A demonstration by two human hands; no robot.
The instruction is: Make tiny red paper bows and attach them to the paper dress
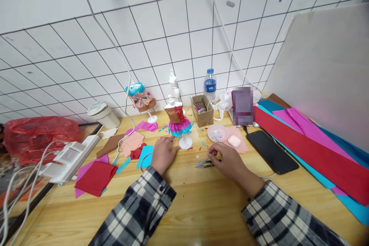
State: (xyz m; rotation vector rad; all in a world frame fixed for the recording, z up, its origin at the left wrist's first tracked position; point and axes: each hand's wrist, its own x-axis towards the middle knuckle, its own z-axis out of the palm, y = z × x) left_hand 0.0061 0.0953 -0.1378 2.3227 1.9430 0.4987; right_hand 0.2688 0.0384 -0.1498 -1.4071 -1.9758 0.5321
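Observation:
A small white mannequin (173, 103) stands upright on its round base between my hands, dressed in a brown bodice with red trim and a purple and turquoise ruffled skirt. Lying on the table just left of its base, my left hand (164, 154) has its fingers stretched out and holds nothing I can see. My right hand (229, 160) rests to the right with thumb and fingers pinched together; whatever may be between them is hidden. Close by its fingers are thread snips (203, 164). A pink dish (210, 132) of small shiny beads lies beyond that hand.
Coloured paper sheets (96, 178) lie at left, near a power strip (77, 159). Behind are another dressed mannequin (144, 100), a cardboard box (204, 117) and a water bottle (210, 84). On the right are a phone (272, 152) and long paper strips (305, 150).

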